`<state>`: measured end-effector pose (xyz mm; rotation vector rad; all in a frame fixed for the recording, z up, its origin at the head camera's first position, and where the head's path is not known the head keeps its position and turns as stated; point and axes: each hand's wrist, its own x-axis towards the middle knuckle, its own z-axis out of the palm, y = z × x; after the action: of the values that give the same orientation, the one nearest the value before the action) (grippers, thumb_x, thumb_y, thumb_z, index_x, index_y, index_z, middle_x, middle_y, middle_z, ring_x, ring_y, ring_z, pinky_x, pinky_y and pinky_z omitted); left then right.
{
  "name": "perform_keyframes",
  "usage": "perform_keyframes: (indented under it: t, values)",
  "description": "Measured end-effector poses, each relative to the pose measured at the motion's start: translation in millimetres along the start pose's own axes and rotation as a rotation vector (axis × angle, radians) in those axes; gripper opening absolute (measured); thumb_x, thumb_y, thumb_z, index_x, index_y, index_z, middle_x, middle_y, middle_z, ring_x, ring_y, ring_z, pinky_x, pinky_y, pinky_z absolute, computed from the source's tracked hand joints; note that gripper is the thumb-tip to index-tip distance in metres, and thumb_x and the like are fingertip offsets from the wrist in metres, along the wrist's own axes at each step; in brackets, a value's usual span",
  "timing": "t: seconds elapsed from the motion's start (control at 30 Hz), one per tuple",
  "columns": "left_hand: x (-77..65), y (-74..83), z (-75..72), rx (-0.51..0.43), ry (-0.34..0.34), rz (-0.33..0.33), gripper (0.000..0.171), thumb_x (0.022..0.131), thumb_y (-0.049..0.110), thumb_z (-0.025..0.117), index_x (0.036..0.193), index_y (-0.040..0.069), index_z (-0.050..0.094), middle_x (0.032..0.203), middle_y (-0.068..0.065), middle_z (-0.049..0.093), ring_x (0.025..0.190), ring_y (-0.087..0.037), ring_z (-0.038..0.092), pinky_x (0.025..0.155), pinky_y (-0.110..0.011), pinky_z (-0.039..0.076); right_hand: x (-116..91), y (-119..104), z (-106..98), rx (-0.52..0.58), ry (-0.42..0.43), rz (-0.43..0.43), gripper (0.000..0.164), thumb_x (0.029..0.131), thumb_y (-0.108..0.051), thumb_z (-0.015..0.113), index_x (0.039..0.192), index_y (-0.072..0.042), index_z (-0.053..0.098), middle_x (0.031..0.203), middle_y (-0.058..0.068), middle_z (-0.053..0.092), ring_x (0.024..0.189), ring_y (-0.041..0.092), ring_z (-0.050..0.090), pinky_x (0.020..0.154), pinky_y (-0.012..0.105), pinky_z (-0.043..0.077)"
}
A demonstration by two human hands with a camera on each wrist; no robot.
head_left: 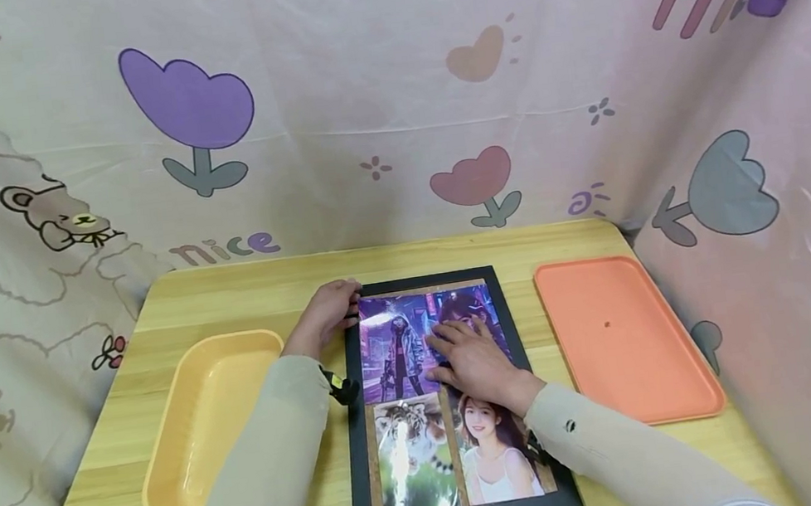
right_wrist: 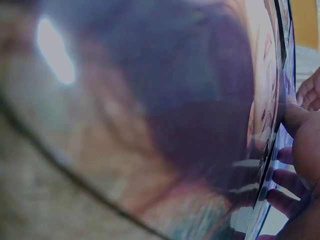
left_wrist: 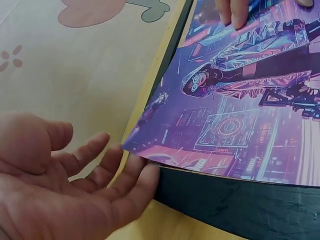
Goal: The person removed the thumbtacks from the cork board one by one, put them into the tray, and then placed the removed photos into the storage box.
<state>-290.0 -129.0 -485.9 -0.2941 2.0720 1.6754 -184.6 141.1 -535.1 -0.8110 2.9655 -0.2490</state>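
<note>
A black picture frame (head_left: 358,467) lies on the table with a brown backing and several glossy prints in it. My left hand (head_left: 331,311) is at its upper left corner. In the left wrist view the loosely bent fingers (left_wrist: 142,182) touch the corner of a purple neon-city print (left_wrist: 200,135), which overlaps the frame's edge there. My right hand (head_left: 474,362) rests with spread fingers on the upper right print (head_left: 467,304), partly covering it. Below lie a tiger print (head_left: 414,461) and a portrait print (head_left: 495,460). The right wrist view is mostly a blurred close-up of a glossy print.
A yellow plastic basin (head_left: 168,472) stands on the left, partly behind my left forearm. To the right lies an orange tray (head_left: 625,336). A patterned curtain (head_left: 356,83) hangs behind the wooden table (head_left: 288,279) and along both sides.
</note>
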Motion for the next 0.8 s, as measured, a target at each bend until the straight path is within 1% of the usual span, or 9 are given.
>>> perform_keyframes:
  t: [0.07,0.17,0.27,0.33,0.4,0.5,0.63,0.8]
  values:
    - [-0.8,-2.1,-0.3,-0.066,-0.012,0.004,0.052,0.116,0.037,0.034,0.154,0.003,0.047,0.133,-0.013,0.048,0.112,-0.023,0.053,0.105,-0.040,0.054,0.0,0.2,0.1,0.000,0.001,0.002,0.067,0.105,-0.057,0.056,0.157,-0.016,0.052,0.165,0.010,0.045,0.153,0.034,0.041,0.125,0.069,0.023]
    - [-2.6,-8.2,-2.8,-0.147,-0.040,-0.001,0.051,0.116,0.037,0.033,0.156,0.008,0.046,0.130,-0.011,0.046,0.106,-0.021,0.056,0.100,-0.038,0.058,0.0,0.5,0.1,0.000,0.001,0.002,0.067,0.105,-0.057,0.056,0.157,-0.016,0.052,0.165,0.009,0.046,0.153,0.033,0.041,0.125,0.069,0.023]
    - [-5.7,-15.8,-6.2,-0.188,-0.084,-0.011,0.047,0.117,0.035,0.034,0.155,0.012,0.049,0.126,-0.010,0.049,0.099,-0.018,0.061,0.092,-0.033,0.060,0.0,0.6,-0.9,0.008,0.001,0.002,0.067,0.105,-0.057,0.057,0.157,-0.016,0.053,0.165,0.009,0.046,0.153,0.034,0.041,0.125,0.070,0.023]
    - [-8.5,-20.1,-8.2,-0.183,-0.105,-0.020,0.044,0.117,0.031,0.036,0.153,0.013,0.054,0.125,-0.010,0.054,0.094,-0.017,0.065,0.088,-0.031,0.062,-0.1,0.7,-1.3,0.014,-0.003,0.004,0.067,0.105,-0.057,0.057,0.157,-0.017,0.052,0.165,0.009,0.045,0.153,0.034,0.041,0.125,0.070,0.022]
    - [-11.3,-23.3,-8.8,-0.161,-0.123,-0.023,0.040,0.116,0.026,0.041,0.150,0.012,0.058,0.126,-0.012,0.060,0.092,-0.018,0.069,0.086,-0.031,0.063,-0.3,1.0,-1.6,0.018,-0.009,0.008,0.067,0.105,-0.057,0.057,0.158,-0.017,0.052,0.166,0.009,0.044,0.154,0.033,0.040,0.126,0.069,0.021]
    - [-16.4,-26.3,-8.6,-0.107,-0.147,-0.022,0.038,0.114,0.016,0.045,0.148,0.011,0.060,0.130,-0.017,0.065,0.096,-0.021,0.071,0.087,-0.032,0.063,-0.2,1.4,-1.2,0.017,-0.012,0.011,0.067,0.104,-0.058,0.056,0.158,-0.017,0.051,0.166,0.009,0.044,0.154,0.033,0.039,0.126,0.069,0.021]
    - [-22.2,-30.3,-7.2,-0.062,-0.174,-0.022,0.042,0.110,0.004,0.048,0.150,0.012,0.059,0.137,-0.019,0.065,0.102,-0.023,0.070,0.091,-0.033,0.062,0.5,1.5,-0.3,0.009,-0.002,0.010,0.068,0.104,-0.060,0.056,0.158,-0.018,0.052,0.165,0.008,0.046,0.154,0.033,0.041,0.126,0.070,0.021]
    - [-24.1,-35.7,-7.3,-0.075,-0.168,-0.036,0.045,0.107,-0.001,0.052,0.149,0.012,0.060,0.138,-0.019,0.066,0.098,-0.021,0.071,0.089,-0.031,0.063,0.9,0.8,-0.3,0.003,0.005,0.009,0.069,0.103,-0.061,0.056,0.157,-0.018,0.052,0.164,0.008,0.047,0.153,0.033,0.042,0.125,0.070,0.021]
